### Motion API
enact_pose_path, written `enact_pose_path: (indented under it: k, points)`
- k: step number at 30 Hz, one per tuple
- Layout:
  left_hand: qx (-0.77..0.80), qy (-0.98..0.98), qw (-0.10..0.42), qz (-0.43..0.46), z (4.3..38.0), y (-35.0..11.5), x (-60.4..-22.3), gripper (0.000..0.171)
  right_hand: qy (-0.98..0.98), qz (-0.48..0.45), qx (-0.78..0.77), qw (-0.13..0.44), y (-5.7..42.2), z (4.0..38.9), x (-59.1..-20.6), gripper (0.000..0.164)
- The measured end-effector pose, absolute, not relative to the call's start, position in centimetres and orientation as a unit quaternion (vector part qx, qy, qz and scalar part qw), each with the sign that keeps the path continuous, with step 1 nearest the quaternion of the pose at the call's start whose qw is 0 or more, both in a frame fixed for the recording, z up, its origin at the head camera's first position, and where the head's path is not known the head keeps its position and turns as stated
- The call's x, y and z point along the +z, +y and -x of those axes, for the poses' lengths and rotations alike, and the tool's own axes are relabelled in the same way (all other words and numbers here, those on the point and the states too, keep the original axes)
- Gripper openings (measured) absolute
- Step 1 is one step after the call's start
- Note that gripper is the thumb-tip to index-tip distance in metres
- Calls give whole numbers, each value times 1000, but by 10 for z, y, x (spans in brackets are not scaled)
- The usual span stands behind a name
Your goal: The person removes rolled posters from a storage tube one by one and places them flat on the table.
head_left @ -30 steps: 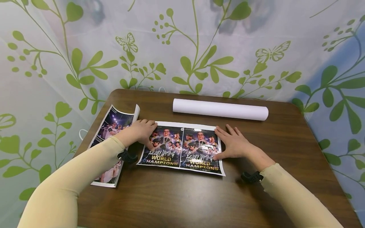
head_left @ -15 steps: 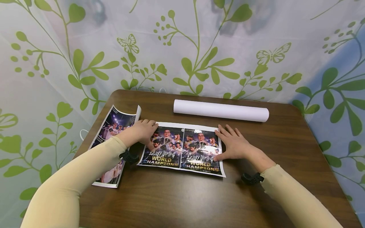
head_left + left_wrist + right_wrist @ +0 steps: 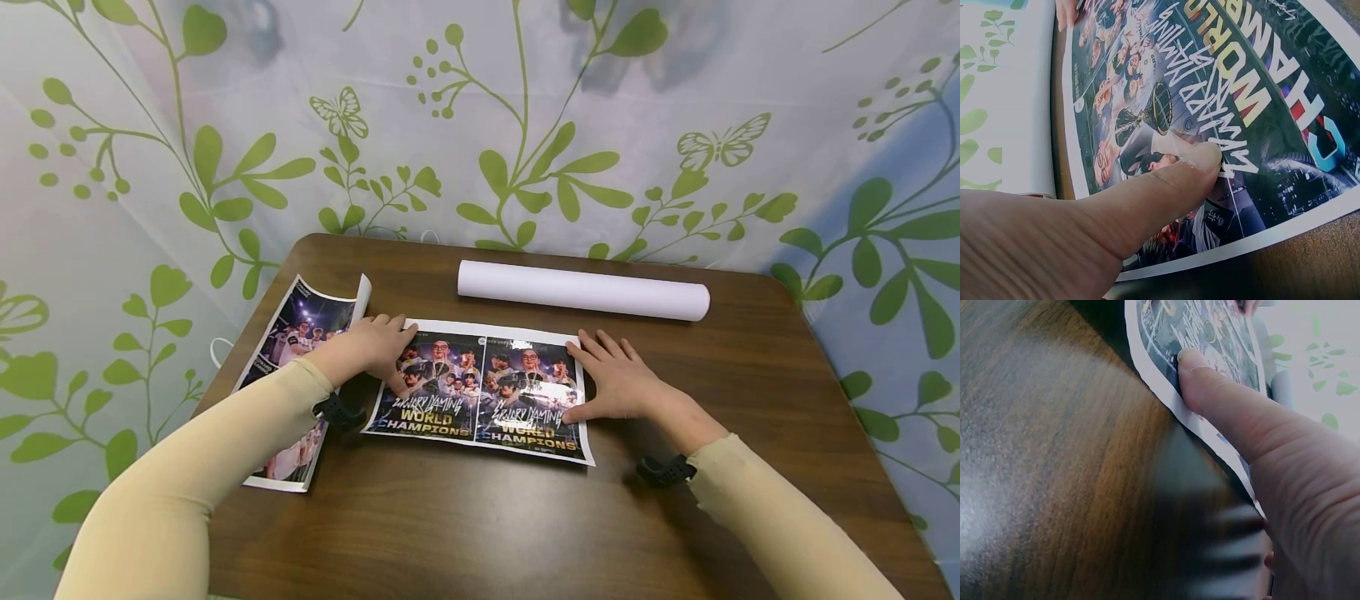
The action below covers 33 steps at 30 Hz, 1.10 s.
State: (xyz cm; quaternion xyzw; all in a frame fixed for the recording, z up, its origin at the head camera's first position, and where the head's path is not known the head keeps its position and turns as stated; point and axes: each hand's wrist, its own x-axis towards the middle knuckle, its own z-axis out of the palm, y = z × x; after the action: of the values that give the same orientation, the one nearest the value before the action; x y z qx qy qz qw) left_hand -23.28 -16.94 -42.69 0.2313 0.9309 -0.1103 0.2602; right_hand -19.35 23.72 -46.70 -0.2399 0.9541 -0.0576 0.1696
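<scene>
A glossy printed sheet (image 3: 477, 392) with two matching group pictures and a white border lies crosswise on the table. My left hand (image 3: 372, 348) rests over its left edge. The left thumb (image 3: 1166, 187) lies straight on the print in the left wrist view. At the opposite edge is my right hand (image 3: 617, 379), fingers spread, with index finger and thumb on the border. The right wrist view shows the right thumb (image 3: 1222, 403) on the sheet, whose near edge bows up a little from the wood. Part of the sheet's left side is hidden under the left hand.
A second printed sheet (image 3: 288, 333) lies at the left, partly beneath the left forearm, its far right corner curled up. Toward the back of the brown table (image 3: 480, 533) lies a white paper roll (image 3: 583, 290). A leaf-patterned curtain (image 3: 480, 125) hangs behind.
The whole head view shifts very slightly. Both hands keep their places on the sheet, and nothing else visibly moves.
</scene>
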Motion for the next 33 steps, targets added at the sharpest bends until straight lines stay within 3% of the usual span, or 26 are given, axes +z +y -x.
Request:
enact_pose_path:
  k: [33]
  points:
    - [-105, 932, 251, -239, 232, -168, -428, 130, 956, 255, -14, 145, 235, 195, -464, 129]
